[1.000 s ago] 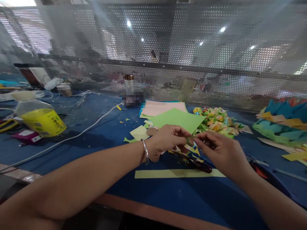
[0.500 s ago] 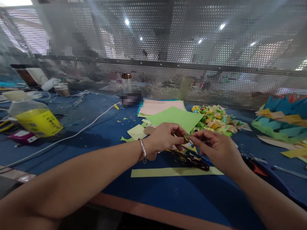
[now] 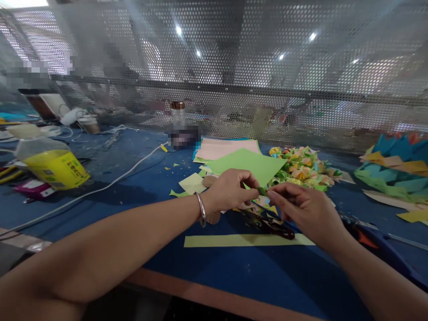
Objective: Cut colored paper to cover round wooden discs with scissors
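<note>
Between the fingertips of both hands is a small piece of green paper (image 3: 262, 191), mostly covered by the fingers. My left hand (image 3: 234, 191), with a silver bangle at the wrist, pinches its left side. My right hand (image 3: 302, 206) pinches the other side between thumb and forefinger. Dark-handled scissors (image 3: 276, 228) lie beneath the hands among paper scraps. Nearer to me a pale green paper strip (image 3: 214, 241) lies flat, its right end passing under my right hand. Just beyond the hands is a green paper sheet (image 3: 245, 162), resting partly on a pink paper stack (image 3: 224, 147).
A pile of small folded paper flowers (image 3: 302, 168) sits behind my right hand. Layered coloured paper shapes (image 3: 397, 165) stand far right, near a blue tool (image 3: 384, 254). Left are a yellow-labelled bottle (image 3: 50, 160) and a white cable (image 3: 123, 182). A perforated metal screen (image 3: 214, 67) borders the table.
The green piece has turned slightly between the fingertips, showing more of its green surface. Both hands keep their pinch in nearly the same place. The camera view has shifted a little.
</note>
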The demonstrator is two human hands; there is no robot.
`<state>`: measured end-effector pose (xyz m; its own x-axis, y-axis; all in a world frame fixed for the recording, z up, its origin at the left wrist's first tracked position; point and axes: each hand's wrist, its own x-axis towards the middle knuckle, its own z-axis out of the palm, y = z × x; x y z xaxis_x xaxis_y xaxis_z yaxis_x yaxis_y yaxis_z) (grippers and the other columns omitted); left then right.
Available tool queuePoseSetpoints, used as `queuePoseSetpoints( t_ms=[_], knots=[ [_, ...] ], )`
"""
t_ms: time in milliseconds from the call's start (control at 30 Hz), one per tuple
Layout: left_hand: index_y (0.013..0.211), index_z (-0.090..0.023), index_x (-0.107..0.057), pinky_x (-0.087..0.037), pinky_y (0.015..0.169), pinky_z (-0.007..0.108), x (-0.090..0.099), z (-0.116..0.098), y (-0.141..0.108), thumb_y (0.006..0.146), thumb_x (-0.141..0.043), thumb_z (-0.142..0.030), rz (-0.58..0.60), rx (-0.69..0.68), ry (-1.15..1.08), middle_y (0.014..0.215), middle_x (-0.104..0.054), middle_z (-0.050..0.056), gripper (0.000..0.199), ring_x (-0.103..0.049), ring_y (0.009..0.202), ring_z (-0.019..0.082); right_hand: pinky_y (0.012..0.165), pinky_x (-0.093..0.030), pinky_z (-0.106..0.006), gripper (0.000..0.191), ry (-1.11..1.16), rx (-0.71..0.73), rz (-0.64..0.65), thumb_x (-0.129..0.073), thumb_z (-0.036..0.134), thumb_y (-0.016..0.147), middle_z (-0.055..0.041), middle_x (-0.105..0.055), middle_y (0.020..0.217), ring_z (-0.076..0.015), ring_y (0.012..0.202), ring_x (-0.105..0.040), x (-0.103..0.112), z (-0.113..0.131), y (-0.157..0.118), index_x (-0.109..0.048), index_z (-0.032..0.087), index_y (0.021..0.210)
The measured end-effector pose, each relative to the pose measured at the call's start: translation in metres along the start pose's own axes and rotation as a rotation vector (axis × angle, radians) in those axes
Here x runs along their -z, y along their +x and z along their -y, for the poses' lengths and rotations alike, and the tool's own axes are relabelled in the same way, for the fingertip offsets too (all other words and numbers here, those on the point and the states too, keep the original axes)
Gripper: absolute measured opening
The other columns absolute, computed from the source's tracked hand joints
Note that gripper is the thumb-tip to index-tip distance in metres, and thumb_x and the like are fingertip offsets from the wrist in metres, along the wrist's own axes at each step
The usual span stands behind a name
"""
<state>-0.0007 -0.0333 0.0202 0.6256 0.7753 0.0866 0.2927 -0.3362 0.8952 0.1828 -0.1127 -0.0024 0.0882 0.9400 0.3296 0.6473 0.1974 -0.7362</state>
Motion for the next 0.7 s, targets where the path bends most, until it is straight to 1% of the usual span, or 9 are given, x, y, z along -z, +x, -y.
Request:
queuePoseSetpoints(
  t_ms=[167,300,367,467,533,700],
  knots=[
    [0.078,-0.016,-0.059,-0.042,0.047,0.018,-0.002,0.006,0.003,0.075,-0.066,-0.011,0.018,-0.009,-0.107,0.061,-0.060,-0.005,0.009,-0.059,0.050,0.007,0.040,-0.043,-0.023,0.038,-0.001,0.025,0.034,-0.063,0.055,0.088,-0.0019,-0.067,0.062,-0.0134,0.042,-0.057,0.003,-0.006,0.003,-0.073,0.019,0.089],
    [0.082,-0.015,-0.060,-0.044,0.047,0.018,-0.002,0.009,0.005,0.078,-0.067,-0.012,0.044,-0.002,-0.188,0.062,-0.060,-0.005,0.009,-0.058,0.048,0.006,0.040,-0.042,-0.023,0.035,0.015,0.036,0.043,-0.061,0.052,0.091,-0.0022,-0.068,0.067,-0.0123,0.043,-0.057,0.003,-0.007,0.003,-0.072,0.019,0.087],
    [0.082,-0.015,-0.061,-0.045,0.048,0.018,-0.003,0.010,0.005,0.079,-0.070,-0.015,0.052,-0.004,-0.215,0.063,-0.060,-0.004,0.009,-0.057,0.048,0.005,0.040,-0.041,-0.023,0.034,0.016,0.033,0.043,-0.062,0.051,0.090,-0.0012,-0.066,0.063,-0.0122,0.042,-0.055,0.002,-0.007,0.003,-0.071,0.019,0.084],
    [0.083,-0.013,-0.064,-0.046,0.049,0.019,-0.002,0.012,0.005,0.080,-0.074,-0.021,0.066,-0.020,-0.254,0.066,-0.061,-0.003,0.013,-0.054,0.048,0.005,0.039,-0.038,-0.023,0.035,0.027,0.030,-0.011,-0.063,0.052,0.089,0.0027,-0.056,0.048,-0.0119,0.038,-0.050,0.001,-0.007,0.002,-0.071,0.020,0.079],
    [0.084,-0.013,-0.065,-0.046,0.050,0.019,-0.002,0.013,0.006,0.080,-0.075,-0.022,0.070,-0.025,-0.264,0.069,-0.062,-0.002,0.014,-0.054,0.049,0.004,0.038,-0.035,-0.023,0.037,0.037,0.021,-0.036,-0.062,0.054,0.089,0.0042,-0.051,0.042,-0.0113,0.036,-0.047,0.000,-0.007,0.001,-0.069,0.021,0.076],
    [0.085,-0.013,-0.066,-0.045,0.050,0.018,-0.001,0.013,0.007,0.079,-0.076,-0.021,0.055,-0.043,-0.283,0.072,-0.062,-0.002,0.014,-0.052,0.054,0.005,0.040,-0.035,-0.022,0.039,0.077,-0.005,-0.023,-0.062,0.056,0.090,0.0040,-0.053,0.042,-0.0108,0.037,-0.047,-0.001,-0.007,0.000,-0.069,0.021,0.075]
  ],
)
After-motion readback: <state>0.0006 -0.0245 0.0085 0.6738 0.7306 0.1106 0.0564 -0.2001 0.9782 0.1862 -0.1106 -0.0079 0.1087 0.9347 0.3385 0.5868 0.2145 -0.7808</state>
